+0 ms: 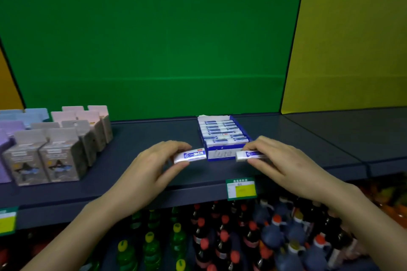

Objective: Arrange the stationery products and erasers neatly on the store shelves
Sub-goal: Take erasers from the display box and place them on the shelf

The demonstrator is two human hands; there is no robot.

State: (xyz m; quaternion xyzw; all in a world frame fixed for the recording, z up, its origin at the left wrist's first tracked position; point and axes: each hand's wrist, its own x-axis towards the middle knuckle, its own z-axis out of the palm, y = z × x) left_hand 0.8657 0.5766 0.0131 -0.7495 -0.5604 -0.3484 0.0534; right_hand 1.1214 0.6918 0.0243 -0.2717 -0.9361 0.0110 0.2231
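A blue and white display box (220,154) holding several wrapped erasers stands on the dark grey shelf (143,138). My left hand (152,167) grips one white eraser with a blue sleeve (191,156) just left of the box's front. My right hand (284,160) grips a second eraser (250,155) just right of the box's front. Both erasers lie lengthwise, level with the box's front wall. Small cardboard stationery boxes (59,156) stand in rows at the shelf's left end.
Pastel purple, blue and pink boxes (13,125) stand behind the left rows. A green and yellow price tag (241,189) hangs on the shelf's front edge, another tag (7,220) at far left. Bottles (220,237) fill the shelf below. Green and yellow back panels rise behind.
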